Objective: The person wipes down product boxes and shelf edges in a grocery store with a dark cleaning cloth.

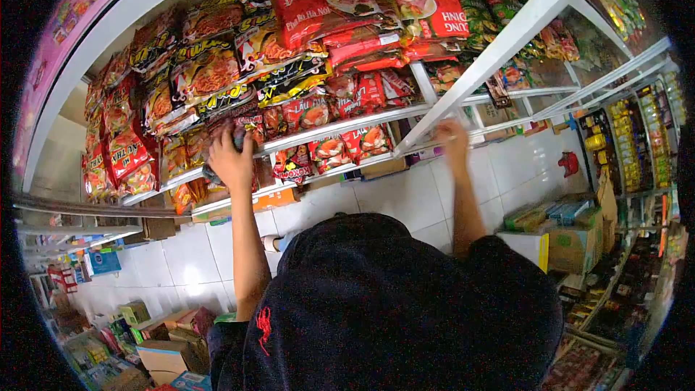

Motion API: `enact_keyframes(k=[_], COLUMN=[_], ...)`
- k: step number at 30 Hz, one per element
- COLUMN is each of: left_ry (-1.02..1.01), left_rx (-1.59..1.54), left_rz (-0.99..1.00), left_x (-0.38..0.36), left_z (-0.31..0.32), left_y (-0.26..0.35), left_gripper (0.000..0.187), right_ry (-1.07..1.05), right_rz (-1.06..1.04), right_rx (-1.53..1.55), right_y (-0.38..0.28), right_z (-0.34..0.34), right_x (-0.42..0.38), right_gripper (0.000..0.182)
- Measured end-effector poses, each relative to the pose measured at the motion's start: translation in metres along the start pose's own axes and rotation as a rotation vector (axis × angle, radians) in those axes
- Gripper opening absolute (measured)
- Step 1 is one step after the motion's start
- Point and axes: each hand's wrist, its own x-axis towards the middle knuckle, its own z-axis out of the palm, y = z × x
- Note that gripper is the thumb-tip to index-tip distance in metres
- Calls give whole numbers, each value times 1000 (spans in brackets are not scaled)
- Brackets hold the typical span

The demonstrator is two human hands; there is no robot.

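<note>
the left hand [230, 158] is closed over a dark packet [239, 137] at the front rail of the noodle shelf [340, 127], fingers curled down on it, the packet sitting among the red and yellow noodle packs [210, 72] stacked flat behind. the right hand [450, 134] is wrapped around the white shelf upright [499, 43] where it meets the rail, seemingly as a brace (whether the fingers close fully round it i cannot tell).

to handle the packet well, i'd judge it best to keep the grip on its body and not its crimped edge, and slide it level over the rail so the neighbouring packs don't spill forward; the stacks lean loosely and look easy to drag along.

room is tight upward, with the slanted upright crossing close on the right and packs crowding both sides of the hand. the freest path is back toward the body, over the white tiled floor [405, 195]; cardboard boxes [565, 239] stand further off to the right.
</note>
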Motion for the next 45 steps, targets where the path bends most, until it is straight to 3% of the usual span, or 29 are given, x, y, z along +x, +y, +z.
enact_keyframes(k=[2,3,4,6,8,10,11,13,15,16,17,19,20,24,26,28,32,35,37,39,43,45], left_ry=[-26,-143,-115,-275,-357,-482,-377,-345,-197,-270,-270,-159,-201,-253,-250,-249,-290,-316,-328,-312,-309,-296], left_rx=[-144,-193,-327,-617,-945,-1183,-1217,-1099,-748,-508,-509,-132,-44,16,14,15,5,3,1,-6,-9,-2], left_rz=[109,76,171,140,48,-161,-71,-91,39,119,124,304,332,217,225,237,240,231,219,221,218,224], left_x=[-1,-4,-7,-13,-11,-2,3,7,8,9,5,-11,-14,-17,-17,-17,-16,-15,-16,-17,-15,-16], left_z=[0,2,6,5,11,3,4,-2,-11,-10,-2,21,20,23,22,21,18,17,16,18,19,21], left_y=[34,55,73,111,128,126,116,91,64,46,32,12,12,20,20,19,17,17,17,17,17,16], left_gripper=[42,40,40,37,34,32,30,28,27,34,34,43,49,49,49,49,50,50,51,51,50,50], right_ry=[-128,-133,-168,-258,-251,-228,-239,-132,-97,-13,56,226,265,207,118,-1,-76,153,227,360,108,113], right_rz=[-191,-114,-356,-526,-500,-454,-412,-498,-544,-535,-490,-386,-401,-394,-480,-425,-346,-356,-220,-284,-372,-515], right_rx=[-9,-2,24,-178,-357,-440,-441,-432,-459,-449,-426,-432,-454,-443,-457,-499,-569,-570,-536,-585,-443,-350], right_y=[-43,-71,-64,-97,-95,-96,-96,-91,-80,-76,-65,-50,-51,-73,-84,-102,-91,-65,-63,-64,-87,-93], right_z=[58,85,111,143,171,183,186,186,173,160,146,121,116,141,172,193,179,133,106,114,166,185], right_x=[-40,-52,-53,-46,-40,-33,-30,-23,-10,-4,1,11,15,8,-3,-17,-6,15,24,26,0,-10], right_gripper=[12,14,24,57,65,58,55,44,38,34,34,32,31,29,38,47,46,36,35,33,31,32])
